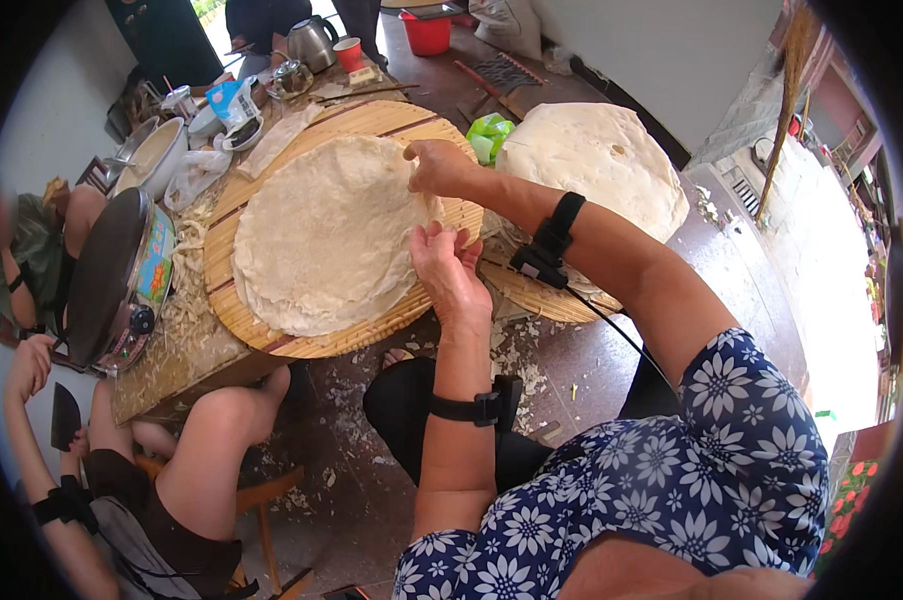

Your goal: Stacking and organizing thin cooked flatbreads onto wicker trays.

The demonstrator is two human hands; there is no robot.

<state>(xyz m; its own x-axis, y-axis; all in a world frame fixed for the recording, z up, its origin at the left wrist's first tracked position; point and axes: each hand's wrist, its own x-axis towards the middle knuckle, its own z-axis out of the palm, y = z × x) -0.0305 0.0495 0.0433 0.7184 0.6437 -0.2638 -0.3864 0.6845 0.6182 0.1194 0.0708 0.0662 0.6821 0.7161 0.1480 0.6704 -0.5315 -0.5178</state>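
A stack of thin, pale round flatbreads (pixel 324 232) lies on a round woven bamboo tray (pixel 223 262) at the table's corner. My right hand (pixel 444 174) reaches across to the stack's right edge and pinches the flatbread rim between thumb and fingers. Just below it, my left hand (pixel 451 266) is turned palm up, its curled fingers at the same rim. The fingertips of both hands are partly hidden by the bread and by each other. To the right, a second pile of flatbreads (pixel 594 169) rests on another bamboo tray (pixel 549 296), lower down.
A round electric griddle (pixel 110 281) stands at the table's left, beside dough scraps (pixel 189 300). Behind it are a bowl of batter (pixel 151 157), a plastic bag (pixel 196 176) and a kettle (pixel 313 43). A seated co-worker (pixel 219 427) at lower left holds a dark-bladed tool (pixel 65 416).
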